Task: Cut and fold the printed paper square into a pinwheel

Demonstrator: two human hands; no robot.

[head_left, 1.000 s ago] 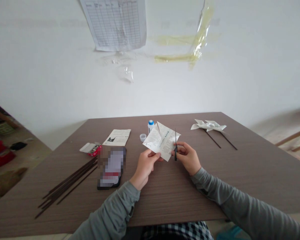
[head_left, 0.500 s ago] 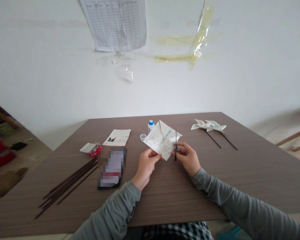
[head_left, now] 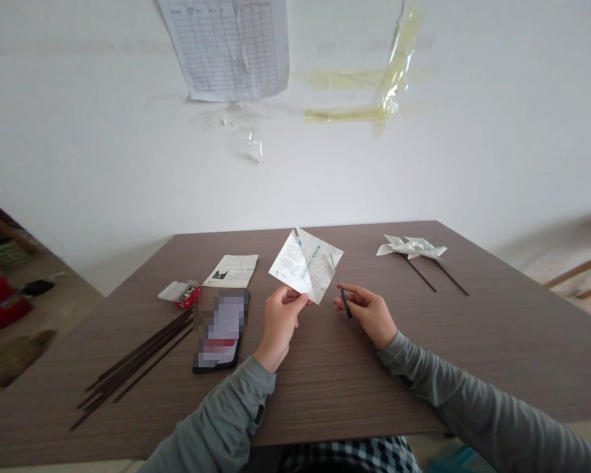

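Sheet (head_left: 285,264) in left hand (head_left: 282,318), scissors (head_left: 345,305) in right hand (head_left: 371,311)

The person's left hand pinches the printed sheet at its near edge, thumb on top and the other fingers under it. The sheet is held up over the middle of the table (head_left: 335,387), its corners turned toward the person and the wall (head_left: 473,144). A slit runs in from the far corner, and a spot of blue shows through it.

The right hand, its fingers curled in, grips the scissors by their dark handles. The blades point away from the person and overlap the sheet's right part in view; whether they touch it, or stand parted, cannot be told.

To the left lie a folded paper (head_left: 231,272), an open red box (head_left: 187,297), a phone (head_left: 220,328) and a bunch of dark sticks (head_left: 132,366), whose far ends reach close to the box and phone. On the far right part of the table are two white pinwheels (head_left: 411,247), side by side. A printed chart (head_left: 229,52) hangs on the wall.
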